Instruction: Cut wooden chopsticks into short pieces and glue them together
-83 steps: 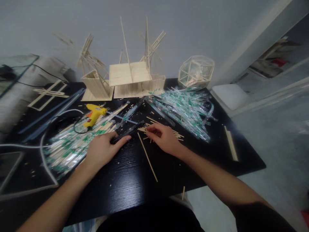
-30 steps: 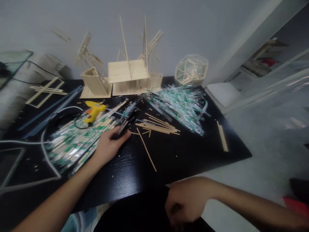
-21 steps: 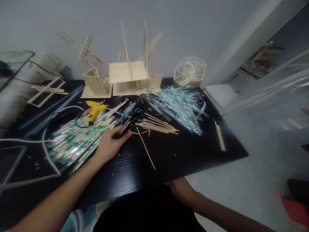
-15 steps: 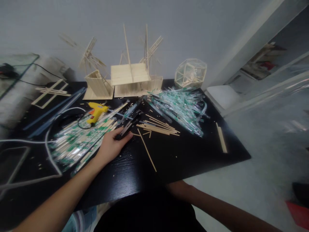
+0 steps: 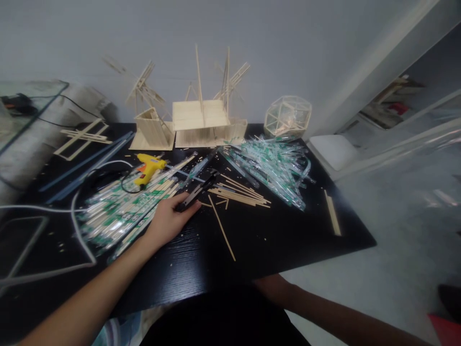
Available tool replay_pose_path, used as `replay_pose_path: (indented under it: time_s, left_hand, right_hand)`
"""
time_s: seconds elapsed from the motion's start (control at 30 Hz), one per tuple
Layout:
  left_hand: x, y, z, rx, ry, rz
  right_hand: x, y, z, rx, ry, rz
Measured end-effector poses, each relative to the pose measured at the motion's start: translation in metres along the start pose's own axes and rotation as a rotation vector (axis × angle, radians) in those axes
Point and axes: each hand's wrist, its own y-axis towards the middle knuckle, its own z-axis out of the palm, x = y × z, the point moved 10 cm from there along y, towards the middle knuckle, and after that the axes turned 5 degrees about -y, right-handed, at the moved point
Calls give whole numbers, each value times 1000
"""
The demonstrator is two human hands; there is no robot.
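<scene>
Black table (image 5: 273,240), mid-front: our left hand (image 5: 167,222) still grips the black cutter (image 5: 196,191). Right hand has dropped below the front edge; fingers unreadable, sticks (image 5: 239,192) released.

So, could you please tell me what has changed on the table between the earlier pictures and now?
The right hand left the loose sticks and drew back below the near edge of the table, where most of it is hidden. The left hand stayed on the black tool. The sticks, the yellow glue gun and the wooden model lie as before.
</scene>
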Motion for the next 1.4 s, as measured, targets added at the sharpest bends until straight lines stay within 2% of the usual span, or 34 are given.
replay_pose_path:
  time_s: [0.23, 0.33, 0.5, 0.77, 0.93, 1.1, 1.13, 1.2, 1.3, 1.4]
  left_hand:
    - [-5, -1, 0, -4, 23, 25]
    - [-1, 0, 2, 7, 29, 10]
    - [1, 0, 2, 3, 15, 1]
    - [-4, 1, 2, -1, -3, 0]
    - [-2, 1, 2, 4, 0, -9]
    - [0, 1, 2, 14, -5, -15]
    - [0, 1, 1, 13, -10, -10]
    - [0, 1, 1, 7, -21, -5]
    - [1, 2, 0, -4, -53, -20]
    - [0, 2, 0, 10, -122, -48]
  right_hand:
    - [-37, -11, 2, -251, -299, 103]
    - [-44, -10, -2, -339, -325, 166]
    - [-43, -12, -15, -445, -209, 240]
    - [-30, -32, -4, -379, -100, 195]
    - [-17, -52, -11, -436, 133, 123]
    - [-16, -60, -23, -559, 186, 202]
    - [-12, -59, -29, -549, 184, 204]
    - [2, -50, -37, -400, 196, 207]
    - [35, -40, -40, 63, 259, 152]
    - [68, -45, -60, 400, 385, 133]
